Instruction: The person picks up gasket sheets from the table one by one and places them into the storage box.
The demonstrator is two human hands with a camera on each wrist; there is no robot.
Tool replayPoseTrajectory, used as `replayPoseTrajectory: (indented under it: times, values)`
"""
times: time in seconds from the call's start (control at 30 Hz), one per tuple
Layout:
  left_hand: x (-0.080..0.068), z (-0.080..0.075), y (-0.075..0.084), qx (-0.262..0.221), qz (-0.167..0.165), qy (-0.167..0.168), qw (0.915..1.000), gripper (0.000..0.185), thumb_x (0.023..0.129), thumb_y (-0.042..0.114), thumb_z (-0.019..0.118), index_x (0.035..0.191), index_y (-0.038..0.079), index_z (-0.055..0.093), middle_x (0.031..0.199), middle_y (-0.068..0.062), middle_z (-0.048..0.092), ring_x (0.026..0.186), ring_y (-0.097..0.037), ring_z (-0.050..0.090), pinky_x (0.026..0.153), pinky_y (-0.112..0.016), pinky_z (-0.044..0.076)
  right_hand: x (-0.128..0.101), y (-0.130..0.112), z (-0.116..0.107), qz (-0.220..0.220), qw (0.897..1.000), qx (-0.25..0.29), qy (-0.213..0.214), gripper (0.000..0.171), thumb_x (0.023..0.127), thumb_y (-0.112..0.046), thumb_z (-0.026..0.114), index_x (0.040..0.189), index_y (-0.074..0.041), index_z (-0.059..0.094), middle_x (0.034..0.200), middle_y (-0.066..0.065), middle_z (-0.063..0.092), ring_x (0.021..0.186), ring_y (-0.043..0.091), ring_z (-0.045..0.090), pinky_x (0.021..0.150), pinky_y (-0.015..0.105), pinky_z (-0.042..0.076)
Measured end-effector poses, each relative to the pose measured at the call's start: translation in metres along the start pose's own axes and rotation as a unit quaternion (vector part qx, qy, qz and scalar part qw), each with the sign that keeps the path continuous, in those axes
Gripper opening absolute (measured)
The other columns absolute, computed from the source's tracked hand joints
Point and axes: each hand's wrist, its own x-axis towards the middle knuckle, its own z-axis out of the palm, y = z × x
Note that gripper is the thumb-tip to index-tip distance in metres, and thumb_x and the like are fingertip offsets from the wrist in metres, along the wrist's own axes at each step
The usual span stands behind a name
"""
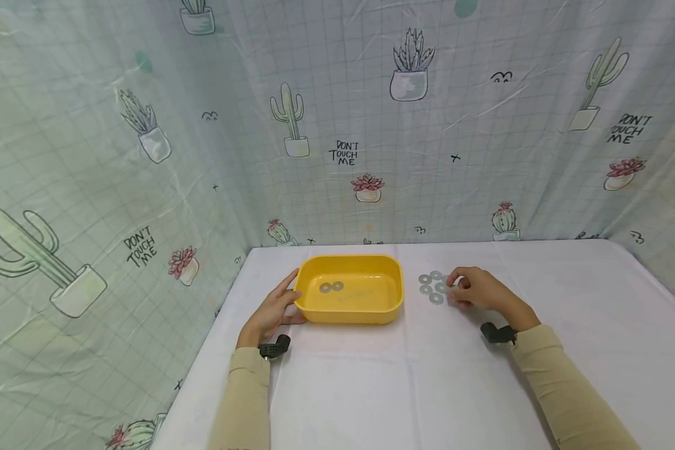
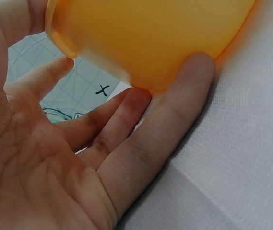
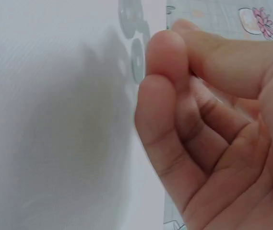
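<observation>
The right hand fills the frame, fingers curled; blurred washers lie beyond on the white tablecloth.

A white cloth-covered table fills the foreground. Pale green gridded curtains printed with cacti hang behind and on both sides.
</observation>
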Motion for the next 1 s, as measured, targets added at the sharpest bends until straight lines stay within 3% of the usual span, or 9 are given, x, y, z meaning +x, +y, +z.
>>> replayPoseTrajectory:
  times: [0.33,0.63,0.8,1.0]
  values:
    - [0.000,0.000,0.000,-0.001,-0.005,0.000,1.0000,0.061,0.105,0.025,0.052,0.155,0.053,0.032,0.143,-0.016,0.051,0.119,-0.031,0.064,0.088,-0.051,0.063,0.003,-0.002,0.000,-0.031,0.996,0.054,0.070,0.033,0.095,0.000,0.066,0.127,0.006,0.058,0.082,0.010,0.066,0.072,0.013,0.064,0.064,0.025,0.058]
    - [0.000,-0.001,0.000,-0.004,0.004,-0.008,0.9999,0.062,0.105,0.025,0.052,0.157,0.051,0.030,0.144,-0.018,0.050,0.120,-0.032,0.063,0.088,-0.051,0.063,0.004,-0.009,0.003,-0.057,0.982,0.124,0.130,0.036,0.096,-0.003,0.068,0.129,0.004,0.057,0.086,0.020,0.071,0.075,0.019,0.072,0.068,0.028,0.063]
    - [0.001,-0.001,-0.001,-0.002,0.005,-0.012,0.9999,0.062,0.106,0.026,0.052,0.157,0.051,0.029,0.146,-0.020,0.049,0.119,-0.031,0.063,0.090,-0.051,0.062,0.005,-0.018,0.009,-0.062,0.979,0.128,0.147,0.037,0.094,-0.007,0.071,0.129,0.001,0.059,0.087,0.020,0.071,0.077,0.020,0.072,0.068,0.024,0.062]
    - [0.000,0.000,0.000,-0.005,0.003,-0.009,0.9999,0.061,0.105,0.026,0.052,0.157,0.051,0.030,0.145,-0.018,0.050,0.119,-0.030,0.064,0.089,-0.051,0.063,0.009,-0.031,0.019,-0.060,0.975,0.154,0.146,0.037,0.095,-0.008,0.071,0.129,0.000,0.060,0.094,0.024,0.070,0.080,0.025,0.072,0.071,0.027,0.064]
